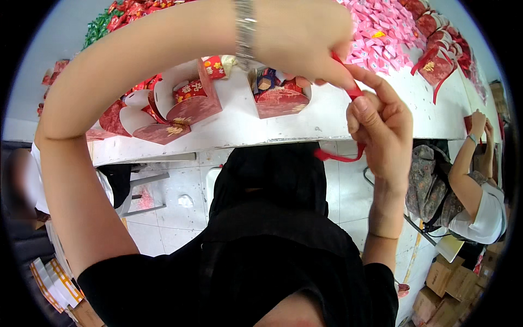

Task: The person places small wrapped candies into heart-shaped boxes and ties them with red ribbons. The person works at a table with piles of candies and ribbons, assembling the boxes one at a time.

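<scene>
My right fingers (366, 111) pinch the red ribbon (355, 92), which stretches toward my left fingers (332, 73), whose grip I cannot tell; likely light, limp and slippery, it is best taken flat just beside my pinch.

A filled box (283, 104) stands on the table (239, 129), left of a packet heap (384, 39).

Your clothing: black short-sleeved top (261, 261); black garment (272, 169) over your lap. Your left hand (310, 42), bare, with a silver-coloured segmented band (245, 30) at its wrist; your right hand (384, 122), bare.
</scene>
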The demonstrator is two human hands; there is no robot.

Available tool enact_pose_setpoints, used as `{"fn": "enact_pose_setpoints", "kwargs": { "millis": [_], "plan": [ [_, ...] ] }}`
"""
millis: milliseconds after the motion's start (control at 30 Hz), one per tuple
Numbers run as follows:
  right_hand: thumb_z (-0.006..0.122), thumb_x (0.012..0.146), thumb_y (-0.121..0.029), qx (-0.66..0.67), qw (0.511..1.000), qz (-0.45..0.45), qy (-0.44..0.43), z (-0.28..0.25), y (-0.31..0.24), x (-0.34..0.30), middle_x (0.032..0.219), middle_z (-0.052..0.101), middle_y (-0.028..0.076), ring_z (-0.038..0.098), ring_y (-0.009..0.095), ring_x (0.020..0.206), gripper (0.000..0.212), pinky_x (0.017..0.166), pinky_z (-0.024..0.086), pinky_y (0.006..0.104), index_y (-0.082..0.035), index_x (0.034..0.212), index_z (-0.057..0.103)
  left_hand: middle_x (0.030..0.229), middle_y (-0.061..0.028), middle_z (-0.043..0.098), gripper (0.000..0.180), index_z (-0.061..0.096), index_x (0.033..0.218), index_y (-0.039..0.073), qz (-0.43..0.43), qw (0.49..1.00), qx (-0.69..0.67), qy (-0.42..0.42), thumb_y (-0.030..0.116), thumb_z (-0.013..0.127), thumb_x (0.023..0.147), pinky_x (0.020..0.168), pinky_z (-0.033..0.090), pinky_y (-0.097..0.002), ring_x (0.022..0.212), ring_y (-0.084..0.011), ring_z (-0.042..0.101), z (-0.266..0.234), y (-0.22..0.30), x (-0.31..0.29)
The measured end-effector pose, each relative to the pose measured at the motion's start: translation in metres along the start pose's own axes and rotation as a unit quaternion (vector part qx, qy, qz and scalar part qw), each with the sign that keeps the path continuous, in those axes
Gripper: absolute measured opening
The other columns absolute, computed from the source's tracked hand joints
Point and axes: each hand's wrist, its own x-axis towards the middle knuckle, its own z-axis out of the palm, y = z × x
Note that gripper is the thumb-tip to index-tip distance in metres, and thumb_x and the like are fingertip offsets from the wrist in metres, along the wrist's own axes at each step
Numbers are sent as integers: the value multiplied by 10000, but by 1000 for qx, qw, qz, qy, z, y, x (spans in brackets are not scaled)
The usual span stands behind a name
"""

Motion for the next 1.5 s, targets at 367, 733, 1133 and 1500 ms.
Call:
{"fn": "enact_pose_setpoints", "kwargs": {
  "millis": [367, 733, 1133, 1500],
  "plan": [
    [409, 980, -15, 274, 961, 3, -22, 62, 58, -28, 1009, 657, 194, 542, 104, 493, 240, 411, 401, 192, 75, 1142, 560, 727, -112, 696, 168, 699, 892, -42, -66, 996, -1, 56, 58, 688, 758, 622, 534, -260, 679, -150, 690, 48, -35, -34],
    [389, 873, 49, 230, 970, 48, -57, 48, 53, -16, 1003, 671, 183, 459, 73, 411, 347, 360, 319, 193, 89, 1142, 604, 686, -60, 666, 264, 701, 1011, -13, -98, 990, -94, 24, 24, 545, 801, 554, 492, -248, 583, -101, 611, 42, -38, -31],
    [401, 873, 19, 174, 980, 82, -51, 39, 47, -4, 557, 514, 56, 397, 67, 362, 338, 361, 263, 197, 54, 1124, 625, 678, -52, 616, 230, 680, 1046, 3, -70, 991, -114, 9, 39, 521, 884, 550, 464, -264, 586, -95, 563, 48, -45, -22],
    [369, 842, 74, 154, 984, 72, -47, 37, 36, -3, 973, 670, 219, 414, 54, 389, 353, 378, 317, 169, 131, 1118, 582, 642, -44, 596, 163, 651, 915, -14, -83, 990, -104, -44, 98, 535, 891, 527, 456, -267, 541, -103, 547, 40, -45, -12]
  ]
}}
